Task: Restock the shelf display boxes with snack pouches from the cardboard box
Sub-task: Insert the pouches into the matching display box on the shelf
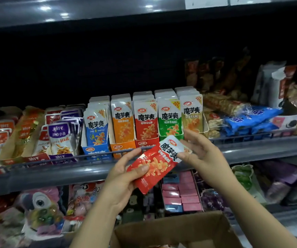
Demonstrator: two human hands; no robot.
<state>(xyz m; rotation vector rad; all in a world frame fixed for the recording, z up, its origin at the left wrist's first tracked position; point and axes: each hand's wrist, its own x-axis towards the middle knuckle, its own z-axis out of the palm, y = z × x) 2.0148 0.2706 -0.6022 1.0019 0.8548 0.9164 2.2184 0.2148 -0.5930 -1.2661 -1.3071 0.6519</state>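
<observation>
I see both hands holding one red pouch (153, 165) tilted in the air, just in front of the shelf rail (58, 161). My left hand (126, 178) grips its lower red end, thumb on the face and fingers curled behind. My right hand (199, 149) pinches the white top edge between thumb and fingertips.

The pouch's top corner overlaps the foot of the green display box (170, 122) and lies just beside the red box (145, 126). Five boxes stand side by side along the shelf front: blue (95, 133), orange (121, 122), red, green and yellow (192, 115), walls touching, each with pouches standing upright to its front lip.

Above the pouch tops a deep dark gap runs up to the next shelf (90, 13); this is the open room for reaching in.

Left of the blue box are purple fish packs (61, 138), close against it. Right of the yellow box lie blue bags (249, 119).

The cardboard box (172, 230) sits open at the bottom edge, below both wrists, its rim well under the pouch.
</observation>
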